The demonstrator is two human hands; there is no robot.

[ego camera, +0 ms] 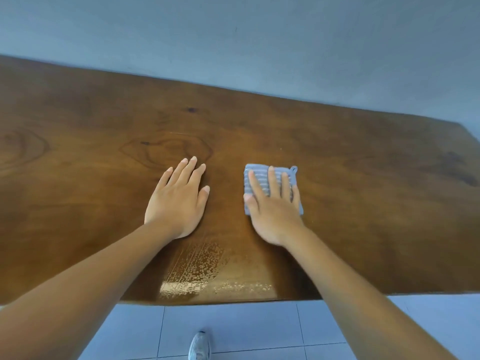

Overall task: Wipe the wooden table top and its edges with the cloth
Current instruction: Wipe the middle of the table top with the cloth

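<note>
fingers point(272, 181) of my right hand point(274, 211) lie spread and flat on the folded cloth point(259, 178), pressing it down onto the table top point(350, 178) rather than pinching it. the cloth is grey-blue with pale stripes, folded to a rough square, and it sits under my palm and fingers, its far edge showing past my fingertips and a small loop at its far right corner. my left hand point(179, 201) is open too, palm flat on the bare wood just beside the cloth, a strip of table between the two, holding nothing. near the front edge, between my forearms, i see a wet patch point(205, 271) of beads and streaks catching the light. the wooden top runs wide to either side, dark knots in its grain, with its far edge against a blue-grey wall point(259, 35). below the near edge i see a pale tiled floor point(246, 328) and the toe of one shoe point(199, 346).
</note>
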